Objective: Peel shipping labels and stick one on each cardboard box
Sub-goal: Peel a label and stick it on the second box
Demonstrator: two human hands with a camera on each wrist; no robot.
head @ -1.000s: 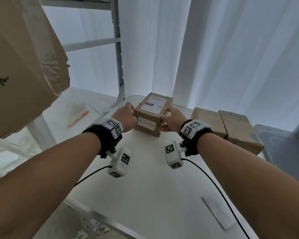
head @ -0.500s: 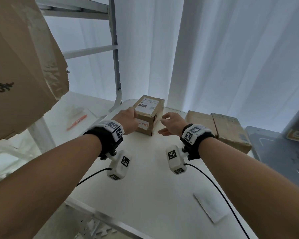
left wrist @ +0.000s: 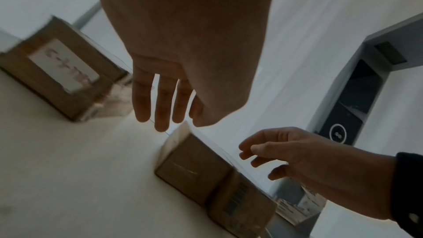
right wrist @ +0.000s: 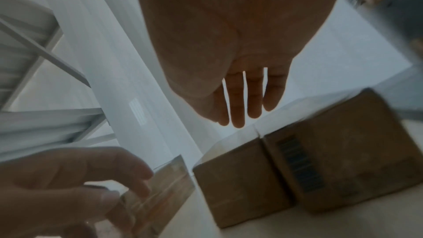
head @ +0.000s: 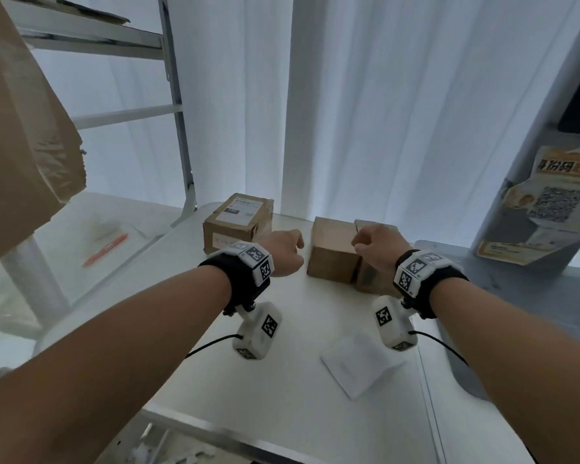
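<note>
A cardboard box with a white shipping label (head: pixel 237 218) on its top stands at the table's back left, with a second handwritten label (left wrist: pixel 63 67) on its front. To its right stand two plain boxes side by side: one bare (head: pixel 332 251), one with a barcode (head: pixel 369 277). My left hand (head: pixel 283 252) hovers between the labelled box and the bare one, fingers relaxed (left wrist: pixel 160 115) and holding nothing. My right hand (head: pixel 377 247) hangs over the seam of the two plain boxes, its fingers (right wrist: pixel 239 113) loose and empty. A white label sheet (head: pixel 359 366) lies on the table under my right wrist.
The white table (head: pixel 282 413) ends at a metal front edge. A shelf rack (head: pixel 178 135) stands to the left with an orange pen (head: pixel 106 251) on its lower shelf. A large cardboard box (head: pixel 21 145) looms at upper left. A grey machine with a poster (head: pixel 546 209) is at right.
Both hands have let go of the labelled box and moved right to the two plain boxes. The labelled box stays at the back left.
</note>
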